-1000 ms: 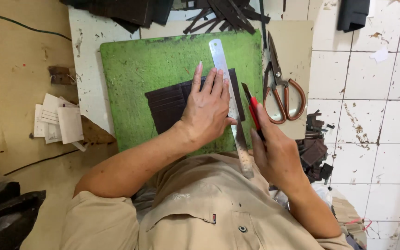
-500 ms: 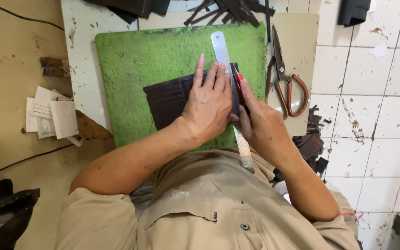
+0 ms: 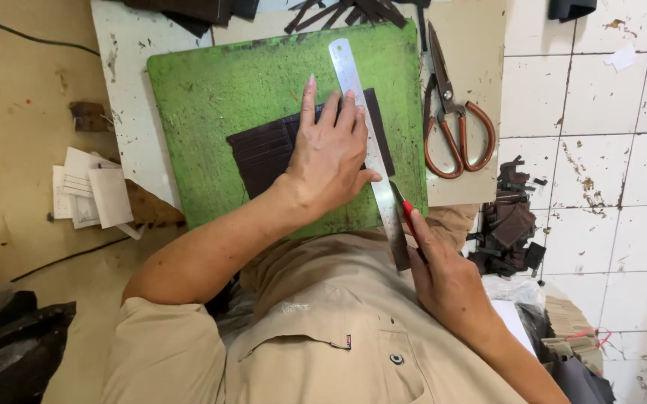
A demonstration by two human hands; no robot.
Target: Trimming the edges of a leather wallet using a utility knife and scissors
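Note:
A dark brown leather piece [image 3: 260, 150] lies on a worn green cutting mat [image 3: 211, 90]. My left hand [image 3: 331, 153] presses flat on the leather and on a steel ruler [image 3: 361, 112] that runs along the leather's right edge. My right hand [image 3: 443, 277] grips a red-handled knife [image 3: 406, 209], whose blade rests against the ruler's near end, at the mat's front edge.
Large scissors with brown handles [image 3: 454, 127] lie right of the mat on a beige board [image 3: 480, 45]. Dark leather scraps [image 3: 510, 228] sit on the white tiled floor. Leather strips [image 3: 338, 11] lie behind the mat. Paper slips [image 3: 88, 194] rest at the left.
My right hand drew the knife down along the ruler, from beside the leather to the mat's near edge. My left hand stayed pressed on the ruler and leather.

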